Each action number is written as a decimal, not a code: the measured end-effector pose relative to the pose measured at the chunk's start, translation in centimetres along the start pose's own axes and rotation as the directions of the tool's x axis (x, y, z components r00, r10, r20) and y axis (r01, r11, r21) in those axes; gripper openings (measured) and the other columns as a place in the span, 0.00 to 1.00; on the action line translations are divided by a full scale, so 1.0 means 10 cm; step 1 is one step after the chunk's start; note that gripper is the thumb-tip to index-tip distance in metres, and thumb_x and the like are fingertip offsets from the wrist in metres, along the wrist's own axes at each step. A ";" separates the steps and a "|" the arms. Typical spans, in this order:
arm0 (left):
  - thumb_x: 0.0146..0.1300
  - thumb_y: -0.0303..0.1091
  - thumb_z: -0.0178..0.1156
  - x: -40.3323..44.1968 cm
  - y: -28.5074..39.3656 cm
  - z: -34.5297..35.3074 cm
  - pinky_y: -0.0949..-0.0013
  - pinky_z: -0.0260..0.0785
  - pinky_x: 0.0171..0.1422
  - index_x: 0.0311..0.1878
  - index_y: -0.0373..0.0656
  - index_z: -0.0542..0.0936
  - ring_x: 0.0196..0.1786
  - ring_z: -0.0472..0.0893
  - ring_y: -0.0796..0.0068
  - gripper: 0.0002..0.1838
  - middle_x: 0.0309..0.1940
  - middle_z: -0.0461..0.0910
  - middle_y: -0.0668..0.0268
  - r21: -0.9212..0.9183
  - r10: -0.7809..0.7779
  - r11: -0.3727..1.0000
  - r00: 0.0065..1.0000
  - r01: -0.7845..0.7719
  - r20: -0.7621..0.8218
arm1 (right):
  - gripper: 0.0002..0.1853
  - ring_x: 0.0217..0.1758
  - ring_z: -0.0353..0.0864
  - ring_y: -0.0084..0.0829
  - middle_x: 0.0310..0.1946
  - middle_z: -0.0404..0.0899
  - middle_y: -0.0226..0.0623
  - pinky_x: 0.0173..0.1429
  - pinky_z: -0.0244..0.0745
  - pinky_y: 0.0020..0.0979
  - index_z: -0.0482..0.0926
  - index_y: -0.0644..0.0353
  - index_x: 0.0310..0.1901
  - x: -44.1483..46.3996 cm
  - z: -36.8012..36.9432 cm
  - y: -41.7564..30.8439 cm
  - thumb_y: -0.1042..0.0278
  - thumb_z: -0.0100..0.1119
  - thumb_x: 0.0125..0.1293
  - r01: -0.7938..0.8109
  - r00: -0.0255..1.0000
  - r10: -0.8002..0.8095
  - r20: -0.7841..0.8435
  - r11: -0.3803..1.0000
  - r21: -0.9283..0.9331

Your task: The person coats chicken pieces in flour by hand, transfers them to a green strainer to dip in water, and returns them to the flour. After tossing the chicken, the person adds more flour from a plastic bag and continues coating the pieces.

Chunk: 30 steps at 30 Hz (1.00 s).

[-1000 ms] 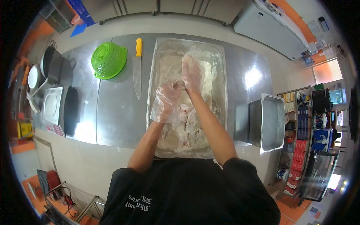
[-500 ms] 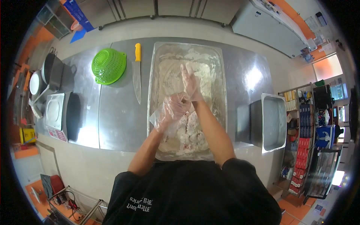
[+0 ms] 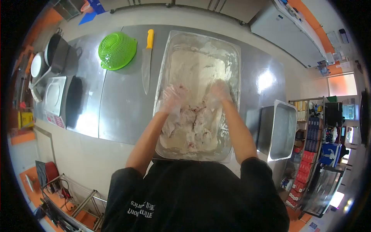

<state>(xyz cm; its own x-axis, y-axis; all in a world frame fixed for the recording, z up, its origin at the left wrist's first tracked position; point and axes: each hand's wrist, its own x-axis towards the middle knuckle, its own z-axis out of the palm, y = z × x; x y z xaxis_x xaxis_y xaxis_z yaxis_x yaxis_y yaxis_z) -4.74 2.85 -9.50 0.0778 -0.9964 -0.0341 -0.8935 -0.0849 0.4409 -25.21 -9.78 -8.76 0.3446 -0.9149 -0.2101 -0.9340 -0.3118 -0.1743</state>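
Head view shows both our hands in clear gloves, reaching into the tray point(image 3: 237, 62) on the worktop point(image 3: 125, 91). Our left hand point(image 3: 174, 96) is at the far left end of the pieces point(image 3: 199, 121), its fingers low by the powder point(image 3: 197, 63). Our right hand point(image 3: 221, 92) is well apart from it, low over the powder near the tray's right wall. Both sets of fingers are blurred, so we cannot tell whether either grip is open or closed, or whether it has hold of a piece.

The pieces, pale with powder and reddish in spots, lie bunched in the near half of the tray, between our forearms. More powder covers the far half.

Just beside the tray, on our left, lies the knife point(image 3: 147, 62), its yellow handle pointing away from us. Beyond it sits the green basket point(image 3: 116, 50), then the scale point(image 3: 55, 96). The metal bin point(image 3: 284, 130) is on our right, apart from the tray.
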 end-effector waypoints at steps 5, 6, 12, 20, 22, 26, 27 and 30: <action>0.54 0.32 0.44 -0.25 0.20 0.26 0.55 0.71 0.47 0.45 0.31 0.78 0.49 0.78 0.57 0.20 0.44 0.78 0.50 0.612 -0.129 0.787 0.949 -0.079 0.289 | 0.13 0.39 0.80 0.43 0.36 0.79 0.50 0.45 0.75 0.41 0.81 0.64 0.34 -0.39 0.14 -0.04 0.66 0.49 0.57 0.282 0.952 -0.239 0.189 0.927 -0.249; 0.55 0.31 0.44 -0.32 0.18 0.30 0.55 0.71 0.46 0.44 0.32 0.78 0.48 0.79 0.57 0.19 0.43 0.78 0.50 0.541 -0.108 0.837 0.944 -0.083 0.311 | 0.12 0.38 0.80 0.44 0.36 0.79 0.50 0.44 0.75 0.40 0.81 0.65 0.35 -0.41 0.20 -0.04 0.68 0.49 0.57 0.265 0.940 -0.208 0.272 0.944 -0.195; 0.56 0.33 0.47 -0.52 0.12 0.24 0.55 0.71 0.39 0.42 0.33 0.78 0.40 0.79 0.55 0.17 0.37 0.78 0.49 0.236 0.017 0.956 0.834 -0.176 0.551 | 0.18 0.47 0.78 0.37 0.46 0.77 0.47 0.50 0.74 0.35 0.74 0.67 0.49 -0.98 0.85 0.25 0.68 0.53 0.59 -0.291 0.897 -0.019 0.441 0.725 0.624; 0.59 0.37 0.48 -0.55 0.17 -0.02 0.57 0.69 0.32 0.39 0.35 0.78 0.32 0.78 0.62 0.16 0.31 0.79 0.56 -0.174 0.000 0.980 0.883 0.093 0.470 | 0.13 0.41 0.79 0.33 0.40 0.78 0.44 0.37 0.73 0.35 0.76 0.65 0.43 -1.17 0.30 -0.07 0.67 0.48 0.62 -0.323 0.880 -0.057 0.472 0.657 0.681; 0.60 0.38 0.48 -0.50 0.09 -0.02 0.57 0.69 0.30 0.38 0.36 0.78 0.30 0.77 0.64 0.16 0.29 0.79 0.58 -0.144 0.004 0.989 0.961 0.037 0.278 | 0.12 0.38 0.80 0.33 0.37 0.78 0.44 0.32 0.73 0.36 0.77 0.65 0.41 -1.10 0.13 0.05 0.67 0.46 0.63 0.045 0.934 -0.122 0.335 0.973 0.227; 0.62 0.42 0.47 -0.57 -0.05 0.25 0.58 0.68 0.29 0.38 0.37 0.78 0.28 0.77 0.66 0.17 0.27 0.79 0.60 0.413 0.163 0.889 0.979 -0.200 0.123 | 0.13 0.35 0.81 0.35 0.35 0.78 0.46 0.29 0.73 0.38 0.78 0.64 0.38 -1.14 0.19 0.16 0.67 0.43 0.64 0.257 0.920 -0.197 0.339 0.956 -0.141; 0.63 0.43 0.47 -0.62 -0.06 0.33 0.59 0.68 0.30 0.39 0.37 0.78 0.30 0.78 0.65 0.19 0.28 0.79 0.60 0.573 0.197 0.781 0.968 -0.250 0.154 | 0.14 0.35 0.80 0.38 0.36 0.78 0.49 0.33 0.73 0.41 0.77 0.65 0.39 -1.21 0.22 0.15 0.67 0.42 0.64 0.291 0.889 -0.234 0.395 0.952 -0.091; 0.65 0.51 0.42 -1.10 0.39 0.09 0.60 0.70 0.39 0.44 0.34 0.77 0.38 0.79 0.61 0.26 0.35 0.80 0.55 0.110 -0.239 0.969 0.957 0.223 0.161 | 0.15 0.37 0.80 0.44 0.38 0.77 0.55 0.42 0.74 0.44 0.76 0.67 0.42 -1.61 0.30 0.01 0.66 0.42 0.63 0.275 0.821 -0.275 0.501 0.959 0.075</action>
<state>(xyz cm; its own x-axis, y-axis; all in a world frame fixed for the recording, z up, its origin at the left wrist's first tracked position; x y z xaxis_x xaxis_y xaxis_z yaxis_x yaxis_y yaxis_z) -9.45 13.52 -8.23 0.2169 -0.9343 -0.2828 -0.8966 -0.3052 0.3208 -30.56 5.74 -8.26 0.5863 -0.5367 -0.6068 -0.7936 -0.5311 -0.2970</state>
